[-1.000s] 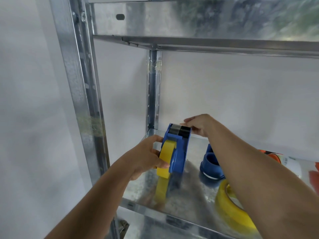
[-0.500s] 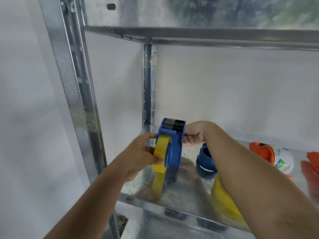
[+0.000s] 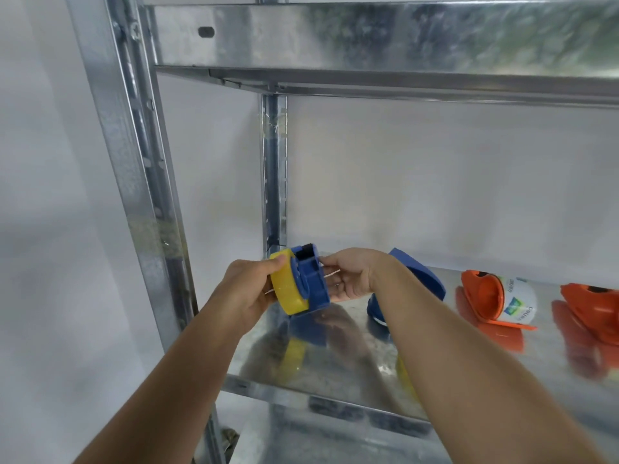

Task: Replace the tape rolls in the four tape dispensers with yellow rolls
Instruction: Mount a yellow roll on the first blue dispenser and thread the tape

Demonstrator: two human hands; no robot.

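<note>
I hold a blue tape dispenser (image 3: 313, 286) just above the left end of the metal shelf (image 3: 335, 370). A yellow tape roll (image 3: 287, 286) sits on its left side. My left hand (image 3: 248, 293) grips that yellow roll from the left. My right hand (image 3: 348, 276) holds the dispenser's right side, fingers spread along it. A second blue dispenser (image 3: 418, 279) stands behind my right wrist. An orange dispenser (image 3: 485, 296) with a white printed roll (image 3: 517, 301) lies further right. Another orange dispenser (image 3: 593, 309) is cut off at the right edge.
A steel upright (image 3: 134, 182) rises at the left front, a second post (image 3: 274, 169) at the back corner. An upper shelf (image 3: 385, 38) hangs overhead. A sliver of yellow roll (image 3: 403, 376) shows under my right forearm. White walls close off the back and left.
The dispenser has tipped from upright to leaning back, its cutter end now pointing away. My right hand moved from the cutter end down to the dispenser's side. The camera shifted left and up.
</note>
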